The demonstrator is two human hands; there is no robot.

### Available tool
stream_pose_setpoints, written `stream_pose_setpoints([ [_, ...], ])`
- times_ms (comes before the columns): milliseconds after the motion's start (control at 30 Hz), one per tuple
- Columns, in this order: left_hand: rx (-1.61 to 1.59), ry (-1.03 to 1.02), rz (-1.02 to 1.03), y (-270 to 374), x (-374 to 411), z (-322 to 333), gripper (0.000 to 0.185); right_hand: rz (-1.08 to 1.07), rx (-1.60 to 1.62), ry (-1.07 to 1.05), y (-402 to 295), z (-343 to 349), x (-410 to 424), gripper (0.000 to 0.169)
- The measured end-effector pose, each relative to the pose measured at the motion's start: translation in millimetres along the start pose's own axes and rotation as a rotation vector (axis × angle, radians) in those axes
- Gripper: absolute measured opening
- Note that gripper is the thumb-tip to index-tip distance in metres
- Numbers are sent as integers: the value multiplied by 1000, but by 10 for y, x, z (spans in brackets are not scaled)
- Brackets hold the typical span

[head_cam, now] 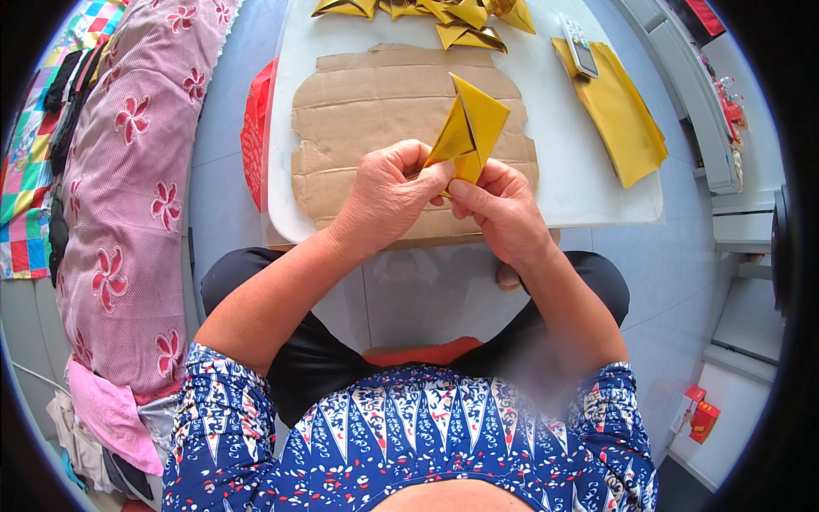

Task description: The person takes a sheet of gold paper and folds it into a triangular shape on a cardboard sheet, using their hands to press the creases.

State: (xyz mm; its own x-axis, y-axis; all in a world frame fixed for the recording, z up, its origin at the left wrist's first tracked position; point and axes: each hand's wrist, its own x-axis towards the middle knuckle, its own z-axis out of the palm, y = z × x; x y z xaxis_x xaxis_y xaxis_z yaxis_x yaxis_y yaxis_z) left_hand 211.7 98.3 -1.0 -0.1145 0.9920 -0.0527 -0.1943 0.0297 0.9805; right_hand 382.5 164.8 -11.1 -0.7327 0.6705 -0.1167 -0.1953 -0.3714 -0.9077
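A partly folded sheet of shiny gold paper (481, 118) is held up above the table, tilted, its pointed tip away from me. My left hand (403, 185) pinches its lower left edge between thumb and fingers. At its lower right corner, my right hand (502, 201) grips it the same way, the two thumbs close together. Beneath them lies a flattened piece of brown cardboard (365, 121). Several folded gold paper pieces (473, 38) are gathered at the table's far edge. A stack of flat gold paper sheets (617, 121) lies at the right, with a white remote control (581, 51) on its far end.
The white table (569, 192) has rounded corners and a clear cover. A red plastic bag (256, 137) shows beyond its left edge. Farther left is a sofa with a pink flowered cover (131, 224). Grey cabinets (694, 96) line the right side, and red boxes (704, 421) stand lower right.
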Motion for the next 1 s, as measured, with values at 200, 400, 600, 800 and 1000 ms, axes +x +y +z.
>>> stream_pose_setpoints([
  [200,49,-25,23,-32,-9,-19,17,21,-1,-3,19,14,-6,22],
  [400,33,-43,43,39,-31,-17,18,34,-16,14,-2,5,-9,19],
  [600,50,-34,47,29,-22,-31,16,60,-84,29,-34,29,-35,19],
  [800,47,-10,89,37,-33,-46,14,122,-71,21,-71,46,-5,18],
  [1000,116,-19,58,72,-49,-62,15,130,-114,30,-75,36,-2,19],
])
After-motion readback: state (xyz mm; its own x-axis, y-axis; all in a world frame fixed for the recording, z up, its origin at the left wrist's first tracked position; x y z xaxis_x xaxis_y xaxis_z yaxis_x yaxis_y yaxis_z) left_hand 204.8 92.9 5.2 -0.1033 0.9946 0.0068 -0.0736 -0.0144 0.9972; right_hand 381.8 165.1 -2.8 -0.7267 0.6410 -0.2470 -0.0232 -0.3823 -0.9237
